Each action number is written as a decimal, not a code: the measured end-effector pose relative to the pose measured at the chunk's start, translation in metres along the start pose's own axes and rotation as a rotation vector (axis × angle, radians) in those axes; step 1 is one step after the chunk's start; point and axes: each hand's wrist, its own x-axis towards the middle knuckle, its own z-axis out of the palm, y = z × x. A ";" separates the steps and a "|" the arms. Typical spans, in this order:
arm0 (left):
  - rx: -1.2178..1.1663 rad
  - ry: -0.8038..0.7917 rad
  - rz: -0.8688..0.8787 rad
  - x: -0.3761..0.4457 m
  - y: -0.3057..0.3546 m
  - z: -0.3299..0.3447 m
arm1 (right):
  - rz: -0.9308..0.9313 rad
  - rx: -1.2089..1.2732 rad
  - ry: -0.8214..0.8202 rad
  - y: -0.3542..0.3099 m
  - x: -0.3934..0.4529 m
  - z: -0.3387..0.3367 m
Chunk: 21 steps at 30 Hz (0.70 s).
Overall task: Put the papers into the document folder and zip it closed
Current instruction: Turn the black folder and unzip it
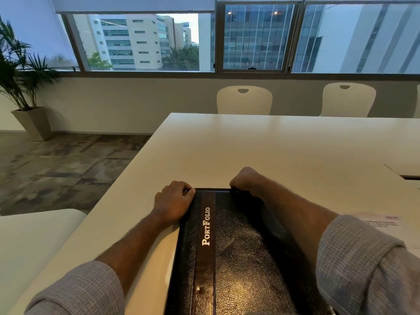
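A black leather document folder [238, 251] with a brown strip reading "PortFolio" lies closed on the white table [261, 146] in front of me. My left hand [172, 201] rests on its far left corner, thumb and fingers pinching the edge there. My right hand [245, 179] is curled into a fist at the far edge of the folder, gripping something small that I cannot make out. A printed paper [384, 222] lies on the table to the right, partly hidden behind my right forearm.
Two white chairs [244, 100] stand behind the table's far side. A cable cutout [409, 177] is set into the table at right. Another white seat [27, 242] is at my left. A potted palm [25, 87] stands by the window.
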 end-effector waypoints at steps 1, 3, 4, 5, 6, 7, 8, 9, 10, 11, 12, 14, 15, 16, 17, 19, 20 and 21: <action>-0.004 -0.008 -0.005 0.000 0.001 0.000 | -0.007 0.013 0.008 0.003 0.000 -0.001; 0.004 -0.023 -0.029 -0.001 0.004 -0.003 | -0.019 0.032 0.024 0.006 -0.001 -0.003; 0.034 -0.011 -0.038 -0.001 0.007 -0.005 | -0.022 0.037 0.030 0.008 -0.001 -0.004; 0.091 0.025 -0.026 -0.001 0.013 -0.007 | -0.024 0.038 0.034 0.009 -0.001 -0.004; 0.147 0.077 0.023 -0.001 0.021 -0.007 | -0.027 0.033 0.039 0.010 -0.001 -0.003; 0.166 0.120 0.103 -0.001 0.034 -0.007 | -0.034 0.018 0.047 0.010 -0.001 -0.003; 0.147 0.133 0.200 -0.002 0.048 -0.005 | -0.041 -0.005 0.055 0.010 -0.001 -0.001; 0.118 0.109 0.289 -0.005 0.064 -0.001 | -0.047 -0.029 0.060 0.010 -0.001 0.000; 0.098 0.063 0.351 -0.008 0.077 0.004 | -0.052 -0.051 0.062 0.009 -0.001 0.000; 0.095 0.012 0.379 -0.011 0.087 0.011 | -0.057 -0.073 0.064 0.009 -0.001 0.000; 0.112 -0.033 0.387 -0.014 0.091 0.018 | -0.061 -0.100 0.072 0.010 -0.002 -0.001; 0.195 -0.091 0.371 -0.019 0.088 0.029 | -0.057 -0.150 0.106 0.015 -0.001 -0.004; 0.232 -0.101 0.361 -0.020 0.085 0.031 | -0.050 -0.163 0.122 0.018 0.000 -0.006; 0.254 -0.102 0.361 -0.019 0.082 0.032 | -0.039 -0.170 0.136 0.021 0.000 -0.009; 0.266 -0.104 0.366 -0.018 0.081 0.034 | -0.026 -0.175 0.149 0.025 0.001 -0.010; 0.272 -0.119 0.365 -0.018 0.081 0.036 | -0.008 -0.183 0.164 0.031 0.002 -0.014; 0.273 -0.128 0.361 -0.018 0.081 0.037 | -0.004 -0.183 0.169 0.033 0.004 -0.015; 0.275 -0.136 0.356 -0.017 0.081 0.037 | 0.000 -0.185 0.173 0.035 0.005 -0.017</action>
